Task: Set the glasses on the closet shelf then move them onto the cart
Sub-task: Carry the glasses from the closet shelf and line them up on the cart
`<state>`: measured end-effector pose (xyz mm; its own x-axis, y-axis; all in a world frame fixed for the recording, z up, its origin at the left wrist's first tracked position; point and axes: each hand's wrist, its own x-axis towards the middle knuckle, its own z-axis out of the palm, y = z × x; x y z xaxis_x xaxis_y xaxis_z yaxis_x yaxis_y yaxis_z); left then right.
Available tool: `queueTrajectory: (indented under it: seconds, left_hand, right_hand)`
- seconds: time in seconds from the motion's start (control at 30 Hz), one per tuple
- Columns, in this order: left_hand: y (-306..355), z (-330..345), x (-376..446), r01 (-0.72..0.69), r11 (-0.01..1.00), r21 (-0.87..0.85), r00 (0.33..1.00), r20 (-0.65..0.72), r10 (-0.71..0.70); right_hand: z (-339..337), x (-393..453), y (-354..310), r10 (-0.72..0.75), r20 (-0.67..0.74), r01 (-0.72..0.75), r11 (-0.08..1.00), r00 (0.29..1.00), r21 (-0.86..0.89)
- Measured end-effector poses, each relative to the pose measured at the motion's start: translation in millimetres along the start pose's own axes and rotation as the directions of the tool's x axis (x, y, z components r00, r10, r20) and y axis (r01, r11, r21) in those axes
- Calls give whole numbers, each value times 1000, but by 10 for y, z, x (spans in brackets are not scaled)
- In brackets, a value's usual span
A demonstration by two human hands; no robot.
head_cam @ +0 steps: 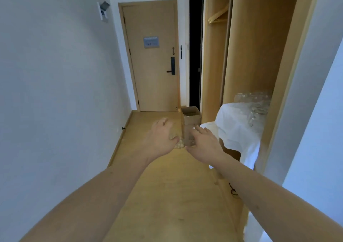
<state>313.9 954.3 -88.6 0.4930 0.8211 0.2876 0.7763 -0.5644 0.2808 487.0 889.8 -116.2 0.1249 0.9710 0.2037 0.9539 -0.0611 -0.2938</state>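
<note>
Both arms out over the floor [167, 195], mid-hallway. Left hand [161, 139] curled round a clear glass [176, 139], thumb pinching its lower side. Right hand [204, 143] holds a second glass [190, 136], fingers fairly straight along its wall; the grip reads as a loose clasp, though the far side is hidden. The two glasses sit close together between the hands, possibly touching.

More glasses [254, 108] stand clustered on a white cloth [235, 128] at the closet [259, 56] opening, to the right. Whether the cloth covers the shelf or a cart I cannot tell.

Judgement: carrying step, glasses in transit toward that cluster. Next move calls for a swing right and a level set-down on the cloth, clear of the glasses already there; clinking is the risk.

Materials: glass thin, transparent, smooth, hard to read against the wood. Cloth soft, draped, creased at the corner. Closet and door [154, 56] pale matt wood-grain. Open cardboard box [191, 115] by the door.
</note>
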Motion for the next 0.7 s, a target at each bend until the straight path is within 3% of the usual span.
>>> queueTrajectory:
  seconds: [0.33, 0.7]
  left_hand:
    - [48, 468, 1090, -29, 999, -19, 998, 62, 31]
    - [-231, 945, 2364, -200, 971, -132, 975, 73, 211]
  right_hand:
    - [72, 865, 583, 108, 29, -108, 994, 994, 0]
    - [195, 1751, 923, 312, -8, -312, 948, 950, -59]
